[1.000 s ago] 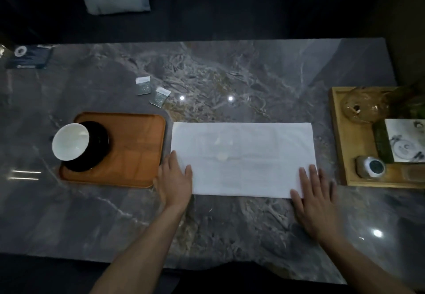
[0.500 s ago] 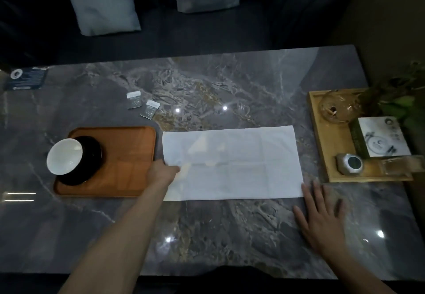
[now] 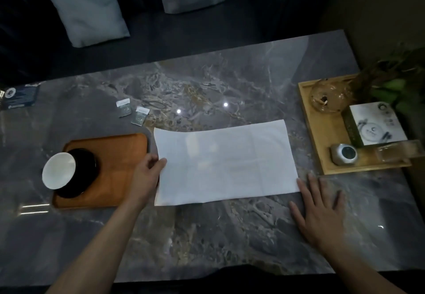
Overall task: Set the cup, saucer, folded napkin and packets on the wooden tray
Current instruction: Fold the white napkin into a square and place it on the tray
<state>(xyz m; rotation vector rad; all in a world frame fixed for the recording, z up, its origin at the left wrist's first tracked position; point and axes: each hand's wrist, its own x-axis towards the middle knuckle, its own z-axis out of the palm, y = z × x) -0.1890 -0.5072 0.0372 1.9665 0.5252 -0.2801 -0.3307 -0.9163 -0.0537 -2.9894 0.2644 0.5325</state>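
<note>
Left hand (image 3: 147, 174) pinches napkin (image 3: 225, 162) at its left edge; right hand (image 3: 319, 213) lies flat & open on table (image 3: 230, 236), holding nothing. Cup (image 3: 58, 170) & saucer (image 3: 77, 173) sit on tray (image 3: 124, 155), left end. Napkin needs more folds. Packets (image 3: 132, 111) wait past tray's far edge.

Grey marble table (image 3: 230, 236): wooden tray (image 3: 119, 155), napkin (image 3: 225, 162), packets (image 3: 132, 111), bamboo tray (image 3: 322, 137).

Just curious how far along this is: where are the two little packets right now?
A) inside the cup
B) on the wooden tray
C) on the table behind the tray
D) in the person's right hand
C: the two packets lie on the table, beyond the wooden tray.
</note>
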